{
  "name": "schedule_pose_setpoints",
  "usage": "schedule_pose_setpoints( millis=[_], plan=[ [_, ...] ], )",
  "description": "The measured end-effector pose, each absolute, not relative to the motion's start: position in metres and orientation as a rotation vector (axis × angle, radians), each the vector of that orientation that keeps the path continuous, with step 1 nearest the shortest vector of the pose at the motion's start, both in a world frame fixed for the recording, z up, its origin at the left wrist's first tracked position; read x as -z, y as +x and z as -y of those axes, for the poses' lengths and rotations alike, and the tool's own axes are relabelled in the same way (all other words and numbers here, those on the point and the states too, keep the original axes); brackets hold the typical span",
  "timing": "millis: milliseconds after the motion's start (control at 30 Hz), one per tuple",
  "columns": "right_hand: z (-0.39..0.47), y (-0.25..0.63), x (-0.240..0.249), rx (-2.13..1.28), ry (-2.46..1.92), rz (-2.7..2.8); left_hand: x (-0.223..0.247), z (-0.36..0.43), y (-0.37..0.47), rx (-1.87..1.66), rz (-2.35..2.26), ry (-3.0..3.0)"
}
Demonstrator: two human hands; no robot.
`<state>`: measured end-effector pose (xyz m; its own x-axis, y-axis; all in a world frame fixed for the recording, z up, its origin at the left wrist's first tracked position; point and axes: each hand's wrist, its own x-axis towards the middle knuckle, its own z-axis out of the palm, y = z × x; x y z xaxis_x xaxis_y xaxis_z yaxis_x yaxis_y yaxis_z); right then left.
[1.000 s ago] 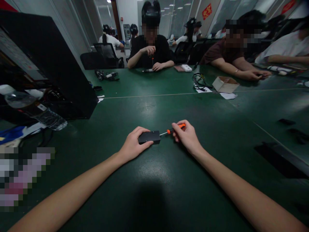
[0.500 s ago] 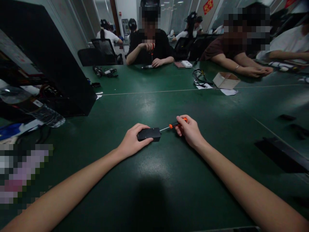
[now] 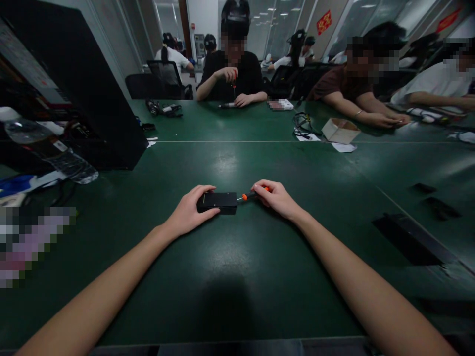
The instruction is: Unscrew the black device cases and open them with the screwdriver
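Note:
A small black rectangular box (image 3: 221, 200) lies on the green table. My left hand (image 3: 189, 210) grips its left end, thumb along the near side and fingers on the far side. In my right hand (image 3: 274, 198) is a screwdriver (image 3: 245, 197) with a black and orange handle, held nearly level. Its thin shaft points left at the right end face of the box. Whether the tip touches the box or sits in it, I cannot tell. My fingers hide part of the handle.
At the left stand a tall black computer case (image 3: 107, 99) and a plastic bottle (image 3: 48, 143). A flat black panel (image 3: 411, 240) lies on the right. Farther back are an open carton (image 3: 340, 131) and coiled cables (image 3: 302, 124). Across the table, a person (image 3: 233, 74) holds another screwdriver.
The box and both hands appear farther left, partly because the camera view has shifted. The screwdriver's handle is closer to the box, with less of its shaft showing.

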<state>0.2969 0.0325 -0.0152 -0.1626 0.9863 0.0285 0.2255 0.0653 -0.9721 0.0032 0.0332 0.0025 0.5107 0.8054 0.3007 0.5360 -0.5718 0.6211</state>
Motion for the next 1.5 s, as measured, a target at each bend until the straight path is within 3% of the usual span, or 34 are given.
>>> schedule_pose_setpoints(
  millis=[333,1000,1500],
  plan=[
    [-0.039,0.295,0.025,-0.946,-1.270,1.745,-0.010,-0.032,-0.002,-0.686,-1.148,2.280],
    [-0.044,0.295,0.035,-0.507,-1.391,1.577,-0.011,-0.031,-0.006,-0.724,-1.148,2.148],
    [-0.028,0.276,0.027,-0.244,-1.123,2.174,0.000,-0.030,-0.011,-0.810,-1.134,2.162]
  ],
)
